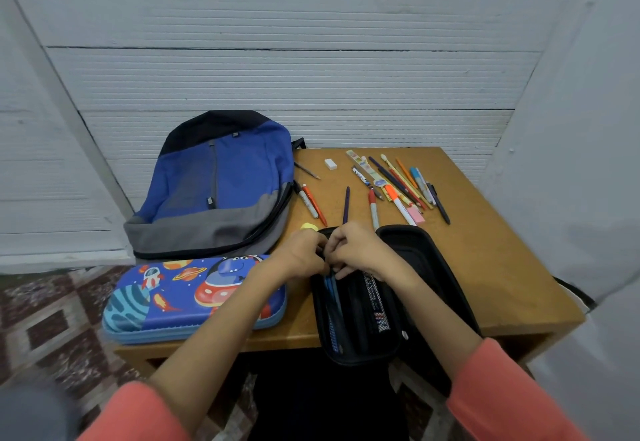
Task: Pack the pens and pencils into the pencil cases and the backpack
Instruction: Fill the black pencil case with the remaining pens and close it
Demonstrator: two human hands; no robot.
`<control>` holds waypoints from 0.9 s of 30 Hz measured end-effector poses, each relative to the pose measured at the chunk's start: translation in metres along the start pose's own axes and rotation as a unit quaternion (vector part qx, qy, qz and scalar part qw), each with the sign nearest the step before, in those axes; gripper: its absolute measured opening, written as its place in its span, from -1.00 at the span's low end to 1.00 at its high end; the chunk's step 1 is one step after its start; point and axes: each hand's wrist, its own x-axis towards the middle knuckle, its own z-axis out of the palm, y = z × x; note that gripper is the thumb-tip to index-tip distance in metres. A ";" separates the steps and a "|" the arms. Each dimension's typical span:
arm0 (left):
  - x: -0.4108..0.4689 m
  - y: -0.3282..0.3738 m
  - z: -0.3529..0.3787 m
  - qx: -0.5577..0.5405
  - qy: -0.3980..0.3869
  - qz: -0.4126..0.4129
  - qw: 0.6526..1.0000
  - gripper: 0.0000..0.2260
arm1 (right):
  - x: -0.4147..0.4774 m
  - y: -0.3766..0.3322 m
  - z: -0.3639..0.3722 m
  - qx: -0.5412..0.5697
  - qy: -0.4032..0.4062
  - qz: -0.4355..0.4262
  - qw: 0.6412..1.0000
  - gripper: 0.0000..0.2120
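An open black pencil case [412,267] lies at the table's front edge with several pens and pencils inside it. My left hand [303,255] and my right hand [353,248] meet over its far end, fingers curled around the tops of the blue pencils [334,305] in it. A closed blue space-print pencil case [180,298] lies to the left. The blue and grey backpack [221,184] lies flat behind it. Loose pens and pencils [401,181] are spread at the back right. An orange pen [313,203] and a purple pen [346,203] lie nearer the middle.
A white eraser [330,164], a pink eraser [415,215] and a small yellow object [309,227] lie on the wooden table [502,267]. A white ribbed wall stands right behind the table. Patterned floor shows at the left.
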 end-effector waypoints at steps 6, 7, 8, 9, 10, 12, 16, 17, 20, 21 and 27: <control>0.004 0.002 0.000 0.025 0.003 -0.004 1.000 -0.73 | -0.002 -0.004 -0.014 0.061 -0.054 0.015 0.997 -0.90; 0.005 0.002 0.000 0.031 0.006 -0.005 0.999 -0.73 | -0.001 -0.006 -0.017 0.059 -0.063 0.019 0.996 -0.92; 0.006 0.002 -0.001 0.036 0.009 -0.007 0.999 -0.73 | 0.001 -0.007 -0.019 0.058 -0.064 0.019 0.996 -0.92; 0.006 0.002 -0.002 0.040 0.012 -0.008 0.999 -0.72 | 0.004 -0.008 -0.022 0.055 -0.051 0.016 0.997 -0.92; 0.007 0.001 -0.002 0.037 0.013 -0.009 0.999 -0.72 | 0.009 -0.008 -0.023 0.051 -0.026 0.009 0.998 -0.93; 0.008 -0.001 -0.003 0.023 0.006 -0.009 1.000 -0.74 | 0.025 -0.008 -0.023 0.017 0.081 -0.021 0.996 -0.93; 0.010 -0.001 -0.004 0.031 -0.002 0.002 1.000 -0.78 | 0.061 -0.003 -0.022 -0.160 0.261 -0.077 0.949 -0.89; 0.011 0.000 -0.005 0.031 0.000 0.002 1.000 -0.79 | 0.070 -0.004 -0.022 -0.184 0.272 -0.080 0.941 -0.84; 0.013 0.000 -0.005 0.032 0.002 0.003 0.999 -0.77 | 0.102 -0.004 -0.022 -0.289 0.277 -0.093 0.912 -0.71; 0.013 0.001 -0.004 0.038 0.004 0.003 0.999 -0.76 | 0.108 -0.005 -0.022 -0.335 0.277 -0.094 0.896 -0.69; 0.015 -0.005 -0.002 0.054 0.015 0.020 0.998 -0.75 | 0.147 -0.016 -0.018 -0.439 0.210 -0.041 0.873 -0.58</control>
